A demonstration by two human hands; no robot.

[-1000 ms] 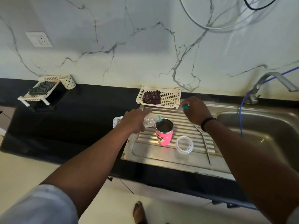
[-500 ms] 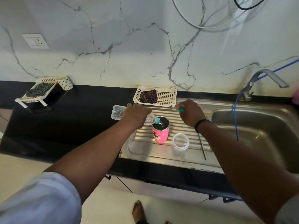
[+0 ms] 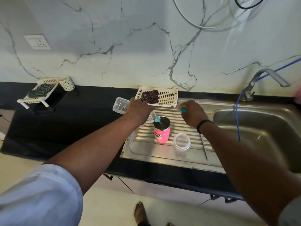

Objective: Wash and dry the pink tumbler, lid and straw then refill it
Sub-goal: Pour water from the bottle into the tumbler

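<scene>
From my remote seat I read this as the refill, the last step of the task: nearest me on the ribbed steel draining board (image 3: 146, 149) lie the clear lid (image 3: 181, 141) and, just to its right, the thin metal straw (image 3: 204, 148), both apart from the cup and neither yet fitted. Just beyond them the pink tumbler (image 3: 161, 132) stands upright and open-topped, a glossy pink wall with a dark cartoon print and a bare steel rim and interior; I cannot tell how full it is. My left hand (image 3: 140, 110) wraps its fingers around a clear plastic water bottle (image 3: 120, 105), tilted so the neck points down over the tumbler's rim, and water appears to be running in. My right hand (image 3: 193, 114) hovers behind and to the right of the cup, its fingertips pinching a small teal bottle cap (image 3: 183, 110). In my judgement the next move calls for keeping the neck over the opening until the level is right, then righting the bottle, recapping it, and pressing the lid on and feeding the straw through. Farthest back, a cream basket (image 3: 169, 97) holds a folded dark cloth (image 3: 149, 96) against the marble wall
</scene>
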